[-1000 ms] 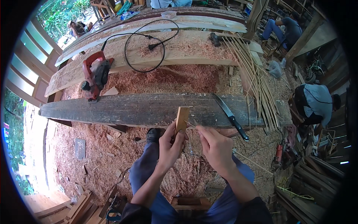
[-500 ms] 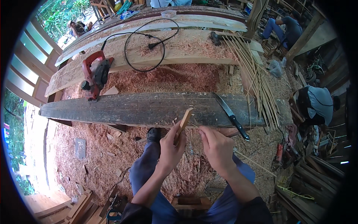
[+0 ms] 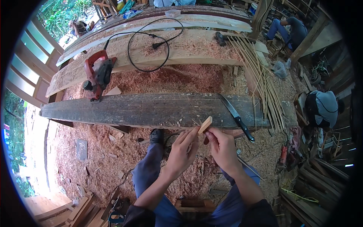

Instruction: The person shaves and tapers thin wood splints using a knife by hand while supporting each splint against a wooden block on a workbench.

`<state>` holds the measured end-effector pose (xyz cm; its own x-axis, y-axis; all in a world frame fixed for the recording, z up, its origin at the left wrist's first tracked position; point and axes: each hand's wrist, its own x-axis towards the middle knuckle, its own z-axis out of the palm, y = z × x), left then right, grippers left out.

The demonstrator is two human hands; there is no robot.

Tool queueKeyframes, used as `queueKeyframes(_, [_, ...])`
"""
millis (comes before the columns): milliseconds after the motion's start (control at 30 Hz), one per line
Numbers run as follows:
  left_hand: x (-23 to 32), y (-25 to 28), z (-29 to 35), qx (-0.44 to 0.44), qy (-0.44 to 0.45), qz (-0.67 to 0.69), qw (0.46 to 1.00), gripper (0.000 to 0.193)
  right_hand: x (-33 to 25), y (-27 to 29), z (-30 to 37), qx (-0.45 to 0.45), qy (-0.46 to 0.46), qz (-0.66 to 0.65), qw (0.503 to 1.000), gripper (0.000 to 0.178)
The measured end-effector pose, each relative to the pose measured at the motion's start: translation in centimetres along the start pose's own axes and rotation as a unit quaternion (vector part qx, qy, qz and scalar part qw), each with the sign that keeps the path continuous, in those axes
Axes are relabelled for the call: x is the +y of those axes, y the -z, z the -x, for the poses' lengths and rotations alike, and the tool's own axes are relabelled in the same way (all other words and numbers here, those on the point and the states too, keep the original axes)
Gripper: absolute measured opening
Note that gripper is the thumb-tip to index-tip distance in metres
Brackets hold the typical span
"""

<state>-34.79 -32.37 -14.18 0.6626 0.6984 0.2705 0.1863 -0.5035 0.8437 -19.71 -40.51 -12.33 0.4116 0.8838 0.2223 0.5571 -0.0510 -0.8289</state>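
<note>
We pinch a small wood slip [image 3: 205, 124] between our left hand [image 3: 181, 151] and right hand [image 3: 223, 149], both grips pressed on it, near the dark plank desk [image 3: 132, 109]. The knife [image 3: 236, 116] lies unused at right; shaping looks barely begun.

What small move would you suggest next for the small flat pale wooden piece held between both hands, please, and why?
Probably lower the small flat pale wooden piece onto the dark weathered plank. Both the left hand and right hand pinch it in the air, and the black-handled knife lies on the plank beside them.
</note>
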Motion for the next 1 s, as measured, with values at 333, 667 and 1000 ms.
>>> queueKeyframes(333, [0.2, 0.0, 0.0, 0.050, 0.023, 0.009, 0.998, 0.042, -0.3, -0.7, -0.3, 0.025, 0.058, 0.077, 0.995, 0.017])
queueKeyframes(667, [-0.4, -0.6, 0.3, 0.071, -0.002, -0.027, 0.997, 0.042, -0.3, 0.2, 0.0, -0.003, 0.120, 0.175, 0.977, 0.036])
queueKeyframes(1000, [-0.1, -0.3, 0.6, 0.033, 0.062, 0.033, 0.997, 0.076, -1.4, -0.1, 0.1, -0.064, 0.082, 0.209, 0.972, 0.038])
